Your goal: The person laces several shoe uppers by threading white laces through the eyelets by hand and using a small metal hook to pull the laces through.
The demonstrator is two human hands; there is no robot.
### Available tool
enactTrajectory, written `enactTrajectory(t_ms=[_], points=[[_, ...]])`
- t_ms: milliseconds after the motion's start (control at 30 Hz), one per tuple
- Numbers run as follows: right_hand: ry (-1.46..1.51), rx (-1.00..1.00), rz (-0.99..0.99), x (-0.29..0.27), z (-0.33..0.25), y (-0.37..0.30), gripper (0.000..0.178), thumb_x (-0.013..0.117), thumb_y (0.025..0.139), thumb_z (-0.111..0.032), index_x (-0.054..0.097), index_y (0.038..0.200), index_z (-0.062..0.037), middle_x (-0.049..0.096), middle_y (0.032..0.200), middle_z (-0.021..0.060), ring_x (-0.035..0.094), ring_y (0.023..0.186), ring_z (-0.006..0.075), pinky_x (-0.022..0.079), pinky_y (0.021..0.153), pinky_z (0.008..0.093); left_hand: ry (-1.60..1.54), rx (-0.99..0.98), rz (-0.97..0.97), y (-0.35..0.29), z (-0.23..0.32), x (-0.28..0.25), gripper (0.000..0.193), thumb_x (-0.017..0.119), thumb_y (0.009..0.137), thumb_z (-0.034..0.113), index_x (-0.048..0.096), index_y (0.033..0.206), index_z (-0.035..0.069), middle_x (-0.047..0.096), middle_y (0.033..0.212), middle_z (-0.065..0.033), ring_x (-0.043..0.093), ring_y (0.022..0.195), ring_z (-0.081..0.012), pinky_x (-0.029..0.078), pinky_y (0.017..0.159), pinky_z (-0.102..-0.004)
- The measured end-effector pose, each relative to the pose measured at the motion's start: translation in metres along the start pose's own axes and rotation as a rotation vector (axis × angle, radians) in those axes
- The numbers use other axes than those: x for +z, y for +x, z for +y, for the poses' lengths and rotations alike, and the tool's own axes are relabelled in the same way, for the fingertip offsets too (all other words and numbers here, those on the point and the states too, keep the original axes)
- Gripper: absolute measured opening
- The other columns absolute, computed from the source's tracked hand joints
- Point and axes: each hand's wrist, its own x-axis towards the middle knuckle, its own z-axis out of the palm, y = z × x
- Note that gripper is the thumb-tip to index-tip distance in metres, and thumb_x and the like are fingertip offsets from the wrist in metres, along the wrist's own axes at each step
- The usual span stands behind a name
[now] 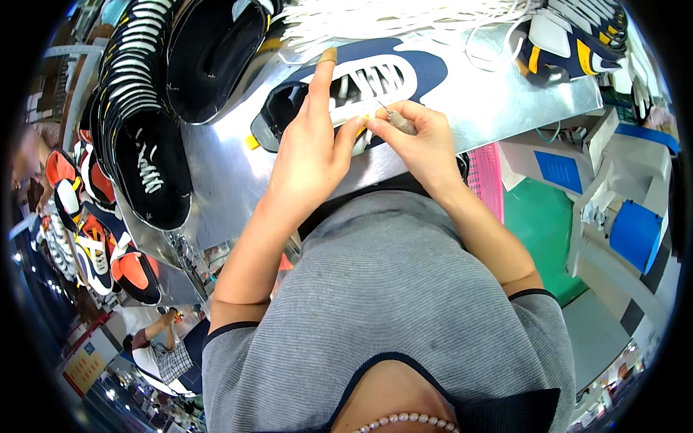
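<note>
A navy, white and black shoe upper [426, 68] with white laces lies on the metal table beneath my hands. My left hand [307, 148] rests over its near side, index finger stretched out with a tan cover on the tip. The left thumb presses at the near edge of the upper, beside a small yellow piece; its other fingers are partly hidden. Between my right thumb and fingers sits a small awl-like tool [401, 123] with a thin metal tip pointing at the upper. My right hand [427, 144] is closed round it, its thumb close to the left thumb.
White laces [411, 20] lie heaped along the far side of the metal table [505, 105]. Nested shoe uppers [148, 162] stand at left; more uppers [567, 47] are stacked at far right. A pink basket [485, 177] stands below the table's right edge. Another person [170, 357] is at lower left.
</note>
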Motion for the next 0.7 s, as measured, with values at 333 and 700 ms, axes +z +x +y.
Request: enactTrajectory(t_ms=[333,700], points=[[0.23,0.214,-0.611,-0.021,-0.034,-0.036,0.012,0.075,0.088,-0.013,0.069,0.086,-0.0033,0.066,0.08,-0.0036,0.057,0.078,0.0045,0.045,0.075,0.0218,-0.074,-0.191,-0.02,0.014,-0.009,0.003,0.051,0.045,0.104,0.017,0.036,0.149,-0.004,0.066,0.108,-0.0292,0.066,0.101,-0.0421,0.049,0.09,-0.0438],[0.386,-0.088,-0.074,-0.004,-0.001,0.026,0.008,0.075,0.09,-0.007,0.071,0.089,-0.0001,0.063,0.079,-0.0048,0.051,0.071,0.0011,0.039,0.063,0.0173,-0.084,-0.114,-0.021,-0.001,-0.007,-0.006,0.04,0.07,0.094,0.022,0.056,0.125,0.0,0.07,0.108,-0.0226,0.07,0.092,-0.0372,0.054,0.08,-0.0389]])
